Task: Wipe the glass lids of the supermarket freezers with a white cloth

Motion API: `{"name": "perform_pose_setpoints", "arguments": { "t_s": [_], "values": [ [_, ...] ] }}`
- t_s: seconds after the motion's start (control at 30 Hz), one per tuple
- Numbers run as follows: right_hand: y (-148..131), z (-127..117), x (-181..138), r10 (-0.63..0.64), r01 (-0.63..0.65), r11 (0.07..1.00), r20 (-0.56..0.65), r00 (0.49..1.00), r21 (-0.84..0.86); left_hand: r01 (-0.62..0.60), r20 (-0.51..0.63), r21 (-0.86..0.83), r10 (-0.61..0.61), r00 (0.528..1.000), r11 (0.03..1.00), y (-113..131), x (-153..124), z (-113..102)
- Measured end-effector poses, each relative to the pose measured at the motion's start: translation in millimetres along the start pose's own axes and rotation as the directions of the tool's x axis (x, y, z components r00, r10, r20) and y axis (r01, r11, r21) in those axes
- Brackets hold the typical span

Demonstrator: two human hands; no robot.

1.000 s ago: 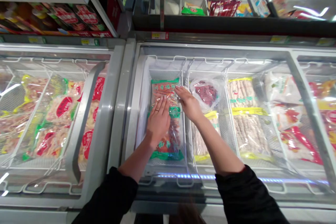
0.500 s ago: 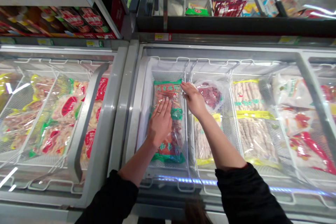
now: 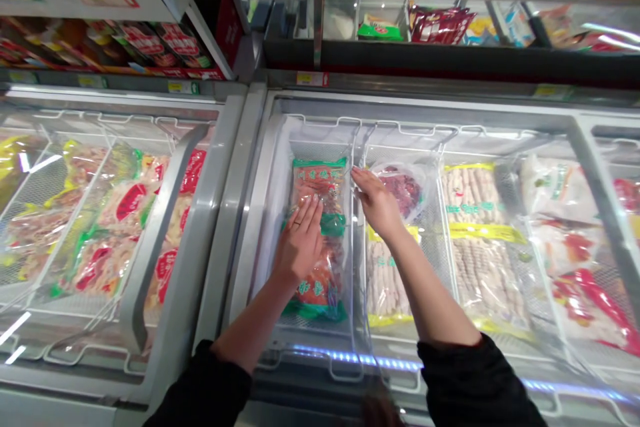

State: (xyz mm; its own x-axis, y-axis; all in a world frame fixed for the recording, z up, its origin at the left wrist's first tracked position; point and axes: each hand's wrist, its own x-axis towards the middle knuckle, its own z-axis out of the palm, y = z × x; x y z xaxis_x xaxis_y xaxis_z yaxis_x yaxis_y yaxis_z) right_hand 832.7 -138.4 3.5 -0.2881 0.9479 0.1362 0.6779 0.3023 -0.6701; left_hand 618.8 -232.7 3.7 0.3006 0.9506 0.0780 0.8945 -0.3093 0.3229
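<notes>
I look down into an open chest freezer [image 3: 253, 167]. My left hand [image 3: 299, 240] lies flat, fingers stretched out, on a red packet with green ends [image 3: 320, 180] in the leftmost wire basket. A second packet of the same kind [image 3: 317, 290] lies below it, nearer to me. My right hand [image 3: 377, 200] rests at the wire divider [image 3: 356, 240] beside that packet's right edge, fingers extended and close together; nothing shows in them. A clear bag of dark red meat [image 3: 405, 183] lies just right of that hand.
Baskets to the right hold pale sausage packs [image 3: 475, 233] and white-and-red packets [image 3: 565, 227]. The left freezer [image 3: 100, 213] has its glass lid shut over yellow, green and red packets. A raised shelf [image 3: 430, 23] behind holds more packets. Grey frames [image 3: 220, 213] separate the freezers.
My view has shifted slightly, so the freezer sits lower in the frame. My right hand has moved a little to the right, off the packet's top towards the divider. My left hand stays flat.
</notes>
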Motion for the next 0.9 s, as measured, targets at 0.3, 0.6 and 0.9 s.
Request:
{"name": "perform_pose_setpoints", "arguments": {
  "t_s": [0.3,0.6,0.9],
  "values": [
    [-10.0,-8.2,-23.3,-0.102,0.094,0.994,0.143,0.984,0.064,-0.008,0.000,-0.027,0.008,1.000,1.000,2.1,0.2,-7.3],
    [3.8,-1.8,21.9,-0.073,0.073,0.997,0.028,0.997,0.027,0.030,-0.123,-0.058,-0.037,0.992,0.998,1.9,58.5,-7.6],
    [10.4,-18.7,6.8,-0.170,0.160,0.985,0.164,0.972,0.071,0.034,-0.176,0.003,-0.033,0.984,0.999,-12.5,134.6,3.5]
  ]
}}
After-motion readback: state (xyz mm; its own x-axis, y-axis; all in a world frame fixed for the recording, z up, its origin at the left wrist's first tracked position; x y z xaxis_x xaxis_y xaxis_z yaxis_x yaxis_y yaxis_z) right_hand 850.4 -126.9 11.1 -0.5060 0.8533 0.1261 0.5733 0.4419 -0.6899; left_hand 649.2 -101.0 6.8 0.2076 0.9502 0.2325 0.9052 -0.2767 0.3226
